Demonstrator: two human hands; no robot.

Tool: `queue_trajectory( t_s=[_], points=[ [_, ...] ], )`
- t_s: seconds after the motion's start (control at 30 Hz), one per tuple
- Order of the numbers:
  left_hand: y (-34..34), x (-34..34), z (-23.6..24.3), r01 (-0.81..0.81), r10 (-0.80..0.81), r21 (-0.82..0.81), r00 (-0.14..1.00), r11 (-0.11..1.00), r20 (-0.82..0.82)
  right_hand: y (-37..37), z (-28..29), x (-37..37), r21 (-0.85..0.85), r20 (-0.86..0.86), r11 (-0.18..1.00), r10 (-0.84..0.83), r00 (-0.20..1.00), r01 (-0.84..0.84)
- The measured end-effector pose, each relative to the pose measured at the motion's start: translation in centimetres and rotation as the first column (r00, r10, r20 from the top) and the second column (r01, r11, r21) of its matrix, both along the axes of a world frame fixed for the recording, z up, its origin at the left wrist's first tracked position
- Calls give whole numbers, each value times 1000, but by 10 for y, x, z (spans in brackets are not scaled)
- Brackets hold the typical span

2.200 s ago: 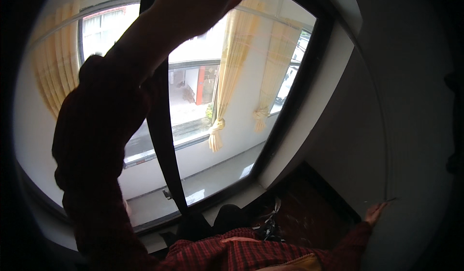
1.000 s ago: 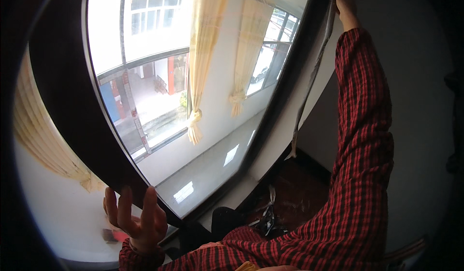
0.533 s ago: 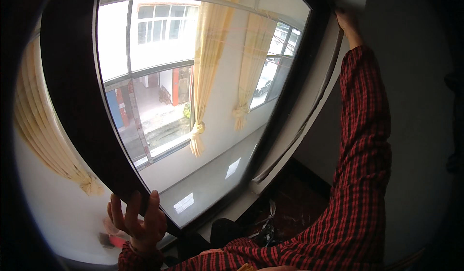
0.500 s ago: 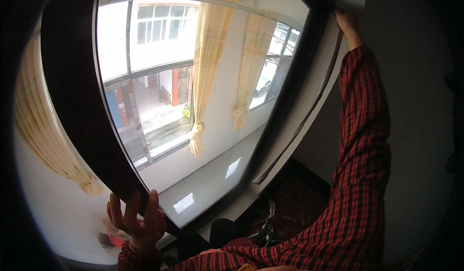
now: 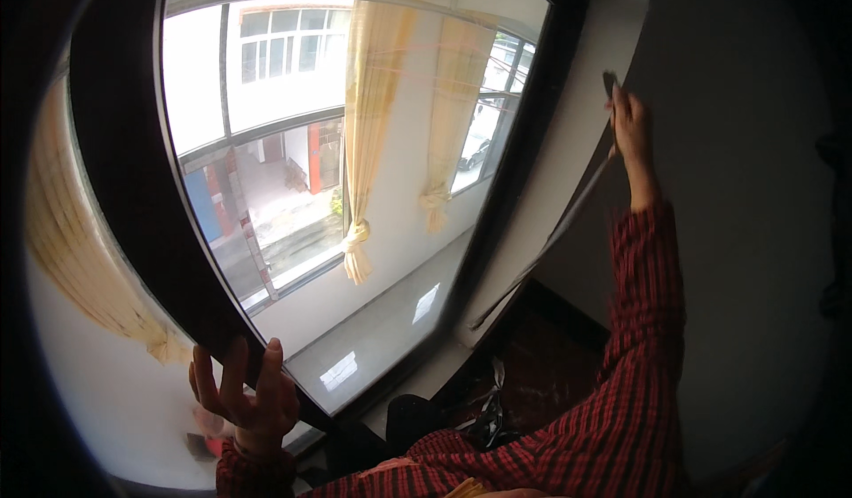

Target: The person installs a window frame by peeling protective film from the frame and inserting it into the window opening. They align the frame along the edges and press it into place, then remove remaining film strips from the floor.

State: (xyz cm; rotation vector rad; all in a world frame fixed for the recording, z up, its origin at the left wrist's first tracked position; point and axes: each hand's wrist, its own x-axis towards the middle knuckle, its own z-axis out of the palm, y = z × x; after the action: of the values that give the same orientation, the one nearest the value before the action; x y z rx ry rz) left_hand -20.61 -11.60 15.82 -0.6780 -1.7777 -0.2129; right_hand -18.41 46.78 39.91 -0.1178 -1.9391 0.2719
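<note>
A large glass panel [image 5: 293,258] in a wide dark frame [image 5: 106,143] fills the left and middle. At its lower left, my left hand [image 5: 257,409] rests against the frame, fingers raised and spread, gripping nothing. Over on the right, my right hand [image 5: 632,125] is closed around a long thin grey strip [image 5: 568,218]. A short dark end sticks up above the fingers. Below the hand, the strip slants down along the pale wall edge beside the frame to near the floor. What the strip is made of cannot be told.
Yellow curtains [image 5: 373,143], tied in knots, and windows show in the glass. Another tied curtain [image 5: 89,232] hangs at far left. A grey wall [image 5: 754,232] stands right of my arm. Crumpled plastic-like material [image 5: 490,409] lies on the dark reddish floor [image 5: 541,365].
My right hand has come down from high on the wall edge, bringing the strip's upper end with it. The left hand stays at the frame, almost unmoved.
</note>
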Motion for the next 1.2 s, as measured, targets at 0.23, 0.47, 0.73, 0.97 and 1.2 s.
queue_trajectory(
  t_s=[0.23, 0.47, 0.73, 0.97, 1.2],
  points=[
    [8, -12, -1, 32, -26, 68, 996, 997, -87, -30, -146, 124, -543, 179, 839, 137, 974, -18],
    [-4, -26, 1, 10, -7, 8, 967, 1000, -256, -16, -280, 182, -481, 316, 855, -38, 948, 194],
    [-8, -44, 5, 101, -91, 40, 974, 994, -208, -19, -364, 224, -306, 231, 840, -392, 891, 449],
    [-20, -57, -3, 241, -251, -75, 884, 968, -394, -41, -429, 261, -180, 509, 760, -472, 720, 625],
    [-37, -65, -11, 172, -118, 89, 897, 981, -425, -30, -481, 304, -324, 727, 605, -332, 600, 727]
  ],
)
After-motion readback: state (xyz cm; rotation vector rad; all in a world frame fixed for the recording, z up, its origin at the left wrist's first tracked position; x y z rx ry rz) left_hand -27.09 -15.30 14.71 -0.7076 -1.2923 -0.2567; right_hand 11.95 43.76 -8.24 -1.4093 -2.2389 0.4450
